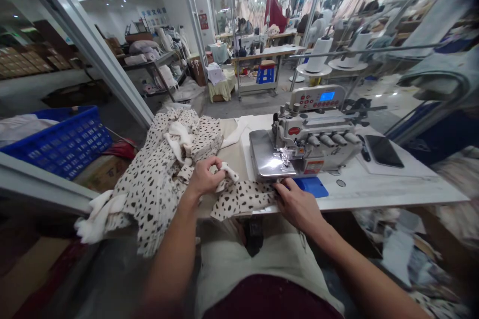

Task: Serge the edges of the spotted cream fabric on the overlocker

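A cream fabric piece with dark spots (243,197) stretches across the front of the table between my two hands. My left hand (207,175) is closed, pinching a white fabric strip (230,172) at the spotted piece's left end. At the other end, my right hand (295,203) grips the edge of the spotted fabric, just in front of the metal plate of an overlock sewing machine (318,134). Left of my left hand, a large heap of the same spotted fabric (153,179) hangs over the table edge, with white strips among it.
A blue plastic basket (56,134) stands at the left beside a metal post. On the table's right lies a dark phone (383,150). Behind the machine stand white thread cones (320,55). Fabric scraps (400,244) lie below the table at right.
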Action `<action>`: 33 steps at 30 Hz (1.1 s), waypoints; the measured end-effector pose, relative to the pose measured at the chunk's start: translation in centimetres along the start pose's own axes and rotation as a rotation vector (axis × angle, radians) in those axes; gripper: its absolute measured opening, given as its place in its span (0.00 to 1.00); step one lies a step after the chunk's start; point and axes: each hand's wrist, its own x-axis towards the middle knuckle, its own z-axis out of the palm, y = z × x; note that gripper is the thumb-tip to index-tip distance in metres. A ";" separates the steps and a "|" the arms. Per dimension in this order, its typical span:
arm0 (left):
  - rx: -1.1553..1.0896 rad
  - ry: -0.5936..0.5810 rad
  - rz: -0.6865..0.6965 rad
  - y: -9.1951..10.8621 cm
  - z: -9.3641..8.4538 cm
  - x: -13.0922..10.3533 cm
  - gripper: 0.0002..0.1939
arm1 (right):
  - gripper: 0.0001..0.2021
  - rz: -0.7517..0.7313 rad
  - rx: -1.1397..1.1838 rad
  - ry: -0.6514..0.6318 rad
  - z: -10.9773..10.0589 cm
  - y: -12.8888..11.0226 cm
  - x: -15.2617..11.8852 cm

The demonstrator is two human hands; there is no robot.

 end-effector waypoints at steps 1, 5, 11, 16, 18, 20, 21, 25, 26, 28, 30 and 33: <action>-0.044 -0.005 -0.023 0.0 0.0 -0.1 0.04 | 0.16 -0.021 0.067 0.029 -0.1 -0.6 -0.1; -0.319 -0.070 -0.094 0.2 0.0 -0.5 0.09 | 0.15 -0.108 0.604 0.100 -0.5 -4.3 0.7; -0.449 -0.083 -0.149 1.4 0.0 -0.9 0.12 | 0.16 0.144 1.200 -0.080 0.6 -8.8 4.4; -0.485 -0.154 -0.119 2.9 -1.9 -1.3 0.12 | 0.26 0.068 1.206 0.119 2.2 -9.6 6.5; -0.474 -0.161 -0.123 3.2 -3.2 -1.5 0.12 | 0.20 -0.010 1.127 0.182 2.5 -9.8 7.1; -0.400 -0.159 -0.142 3.4 -4.8 -1.9 0.11 | 0.13 -0.039 1.053 0.263 2.6 -10.1 7.5; -0.331 -0.162 -0.156 3.3 -5.8 -2.1 0.11 | 0.09 -0.042 1.020 0.292 2.7 -10.2 7.6; 0.120 -0.235 -0.193 2.4 -9.0 -3.4 0.09 | 0.06 -0.197 0.852 0.338 3.3 -10.1 7.3; 0.246 -0.262 -0.210 2.0 -9.3 -3.8 0.11 | 0.08 -0.260 0.794 0.346 3.5 -10.0 7.1; 0.498 -0.293 -0.270 1.3 -8.9 -4.3 0.14 | 0.10 -0.360 0.650 0.321 4.1 -9.8 6.7; 0.742 -0.253 -0.301 0.5 -7.3 -4.7 0.10 | 0.11 -0.448 0.486 0.247 4.6 -9.6 6.3; 0.834 -0.176 -0.197 -0.3 -3.8 -4.8 0.07 | 0.11 -0.542 0.323 0.127 5.0 -9.7 5.9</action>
